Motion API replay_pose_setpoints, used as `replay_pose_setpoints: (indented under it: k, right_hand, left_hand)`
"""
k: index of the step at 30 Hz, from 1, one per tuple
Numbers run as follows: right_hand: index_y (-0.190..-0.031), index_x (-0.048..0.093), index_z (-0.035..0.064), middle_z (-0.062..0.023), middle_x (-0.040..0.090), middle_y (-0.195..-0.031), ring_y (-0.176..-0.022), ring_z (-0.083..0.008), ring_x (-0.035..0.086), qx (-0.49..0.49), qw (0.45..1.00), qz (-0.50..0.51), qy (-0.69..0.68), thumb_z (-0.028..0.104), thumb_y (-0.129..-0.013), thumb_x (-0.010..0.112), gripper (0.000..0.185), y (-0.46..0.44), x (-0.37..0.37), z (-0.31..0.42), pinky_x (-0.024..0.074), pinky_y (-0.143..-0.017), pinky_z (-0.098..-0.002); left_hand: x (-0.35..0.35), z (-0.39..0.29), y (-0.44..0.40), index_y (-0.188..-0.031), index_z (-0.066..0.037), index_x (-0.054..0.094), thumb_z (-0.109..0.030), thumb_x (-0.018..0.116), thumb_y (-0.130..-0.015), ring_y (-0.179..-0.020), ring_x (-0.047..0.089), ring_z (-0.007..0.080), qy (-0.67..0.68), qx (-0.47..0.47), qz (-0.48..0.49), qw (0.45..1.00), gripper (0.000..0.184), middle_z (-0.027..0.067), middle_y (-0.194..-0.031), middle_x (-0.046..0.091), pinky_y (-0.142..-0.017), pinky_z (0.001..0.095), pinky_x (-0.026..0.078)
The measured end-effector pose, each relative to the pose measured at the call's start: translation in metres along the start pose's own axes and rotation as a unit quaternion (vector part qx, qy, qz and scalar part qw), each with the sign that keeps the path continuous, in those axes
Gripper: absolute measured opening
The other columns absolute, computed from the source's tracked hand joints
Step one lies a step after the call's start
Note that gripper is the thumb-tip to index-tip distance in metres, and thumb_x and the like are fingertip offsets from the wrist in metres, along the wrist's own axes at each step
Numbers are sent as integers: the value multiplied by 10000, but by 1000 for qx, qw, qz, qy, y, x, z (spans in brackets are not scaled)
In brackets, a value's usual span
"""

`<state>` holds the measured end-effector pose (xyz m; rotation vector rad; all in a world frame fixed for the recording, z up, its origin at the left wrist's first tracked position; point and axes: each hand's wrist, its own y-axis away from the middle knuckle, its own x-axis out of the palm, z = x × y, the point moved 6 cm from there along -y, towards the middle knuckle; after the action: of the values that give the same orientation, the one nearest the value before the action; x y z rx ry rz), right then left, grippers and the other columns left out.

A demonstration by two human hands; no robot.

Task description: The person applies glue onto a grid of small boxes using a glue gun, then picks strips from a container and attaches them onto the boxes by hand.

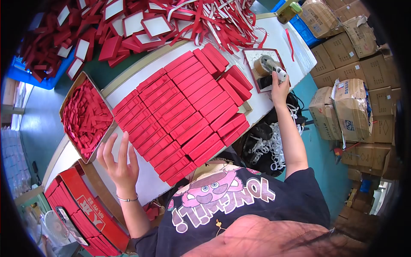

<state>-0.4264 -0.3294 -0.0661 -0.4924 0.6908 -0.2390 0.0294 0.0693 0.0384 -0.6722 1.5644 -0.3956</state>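
Note:
My left hand (121, 165) is raised with its fingers spread, between the box of red ribbon pieces (87, 115) and the block of red boxes. Nothing is in it. My right hand (280, 88) holds a white-topped bottle (279, 73) over a shallow red-edged tray (251, 55). In that tray lie a roll of brownish tape (260, 66) and a dark object (265, 82). Rows of closed red boxes (184, 103) stand packed together on the white table (280, 40) between my hands.
Red box parts (111, 47) and loose red ribbons (209, 19) are heaped at the far side. A carton of red boxes (85, 210) is at the lower left. Cardboard cartons (342, 107) are stacked at the right. A black bag with white strips (263, 145) sits beside my right forearm.

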Motion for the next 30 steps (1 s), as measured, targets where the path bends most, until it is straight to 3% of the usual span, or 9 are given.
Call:
replay_pose_setpoints:
  k: [3, 9, 15, 18, 21, 22, 25, 28, 30]
  right_hand:
    - [-1274, 594, -60, -222, 682, -1188, -1105, -330, 657, 34, 999, 7, 42, 423, -992, 787, 591, -6, -4, -15, 506, -978, -420]
    - [-1526, 446, -10, -166, 621, -1355, -1243, -260, 591, 49, 999, -24, 1, 370, -952, 842, 794, 18, -55, 5, 454, -1058, -428]
    - [-1536, 454, 23, -157, 588, -1413, -1306, -270, 561, -34, 998, -58, 13, 285, -1024, 750, 647, 31, -85, 76, 443, -1071, -432]
    - [-1537, 459, 21, -158, 569, -1438, -1338, -267, 551, -90, 995, -44, -2, 190, -1037, 707, 584, 38, -86, 124, 432, -1118, -434]
    - [-1529, 470, 10, -162, 558, -1445, -1344, -272, 550, -127, 991, -22, -36, 129, -1018, 705, 575, 44, -80, 155, 438, -1119, -430]
    - [-1526, 474, 6, -163, 552, -1452, -1347, -270, 549, -132, 990, -12, -50, 108, -1011, 705, 574, 47, -77, 162, 441, -1121, -427]
    - [-1511, 490, -4, -161, 541, -1461, -1345, -267, 552, -141, 988, 14, -63, 70, -997, 708, 563, 54, -72, 177, 453, -1107, -415]
    - [-1497, 501, -10, -154, 536, -1465, -1345, -265, 554, -158, 983, 29, -86, 52, -997, 696, 540, 56, -65, 183, 455, -1103, -409]
    - [-1489, 507, -9, -152, 538, -1463, -1350, -262, 550, -168, 981, 39, -83, 44, -997, 689, 527, 58, -62, 188, 461, -1094, -405]
  left_hand:
    - [-5, 2, 3, -1377, -136, 729, -57, 760, -927, -1255, 569, 338, -3, -17, 1, 1000, 458, 106, -1379, 650, -1076, 473, 457]
    - [-5, 58, 3, -1326, -110, 745, -49, 763, -904, -1151, 609, 336, -5, -127, 6, 992, 426, 113, -1244, 675, -1029, 458, 498]
    - [37, 117, -28, -1237, -57, 746, -105, 763, -938, -1075, 664, 314, 35, -186, 27, 982, 303, 125, -1166, 712, -960, 440, 541]
    - [62, 141, -50, -1209, -45, 749, -128, 772, -927, -959, 706, 328, 119, -313, 84, 939, 295, 139, -1072, 734, -893, 443, 566]
    - [106, 165, -55, -1144, -36, 771, -154, 780, -913, -876, 727, 338, 97, -263, 113, 953, 259, 154, -993, 753, -825, 433, 582]
    - [111, 167, -53, -1061, -23, 782, -176, 783, -904, -887, 745, 324, 105, -271, 124, 949, 220, 168, -943, 763, -792, 410, 587]
    - [110, 161, -48, -1024, -17, 783, -113, 759, -911, -920, 755, 308, 132, -326, 155, 923, 150, 163, -915, 768, -798, 399, 591]
    - [100, 160, -39, -1048, -17, 782, -40, 736, -899, -906, 756, 313, 181, -336, 102, 919, 158, 170, -976, 763, -814, 396, 593]
    - [91, 153, -38, -1059, -16, 783, -9, 723, -895, -945, 749, 311, 204, -288, 112, 929, 175, 169, -1033, 759, -838, 405, 591]
